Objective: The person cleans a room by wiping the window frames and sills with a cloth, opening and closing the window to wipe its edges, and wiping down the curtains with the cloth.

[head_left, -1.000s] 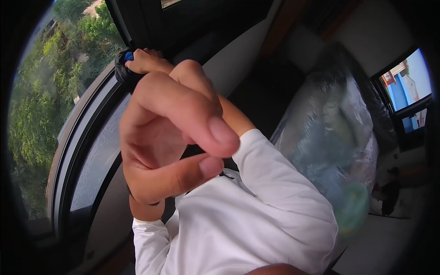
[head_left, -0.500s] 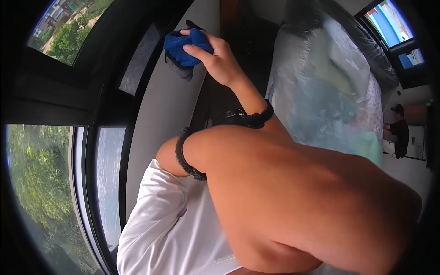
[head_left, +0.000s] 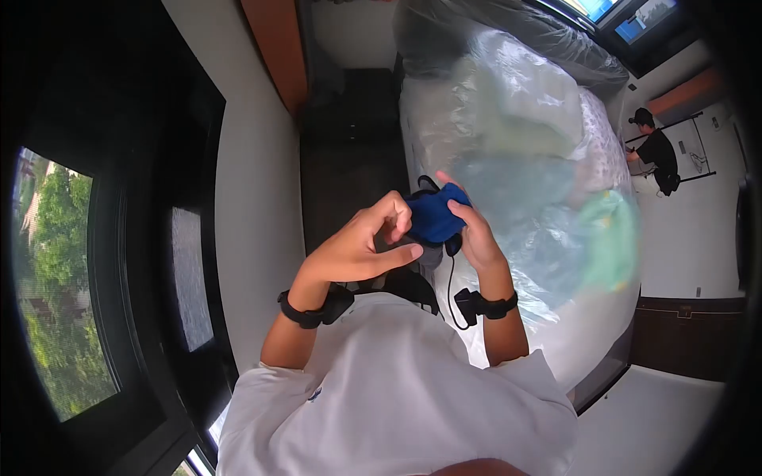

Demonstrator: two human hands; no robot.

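Observation:
My right hand (head_left: 478, 236) grips a folded blue cloth (head_left: 436, 216), thumb pressed on its near face. Just left of the cloth is my left hand (head_left: 357, 242), its index finger bent and its thumb stretched out apart from it. Whether its fingertips touch the cloth's edge is hard to tell. Under the cloth hangs a piece of grey fabric (head_left: 429, 256). Black parts poke out above and below the cloth, and a thin black cord (head_left: 451, 289) loops down toward the band on my right wrist. Both wrists wear black bands.
A bed under clear plastic sheeting (head_left: 516, 182) lies ahead and right, with a green bundle (head_left: 609, 238) beneath the plastic. Dark-framed windows (head_left: 63, 293) and a pale wall (head_left: 258, 159) stand left. A person (head_left: 657, 155) in black works at the far right.
My right hand has brought the blue cloth down from the pale wall by the window to in front of my chest. My left hand has come into view beside it.

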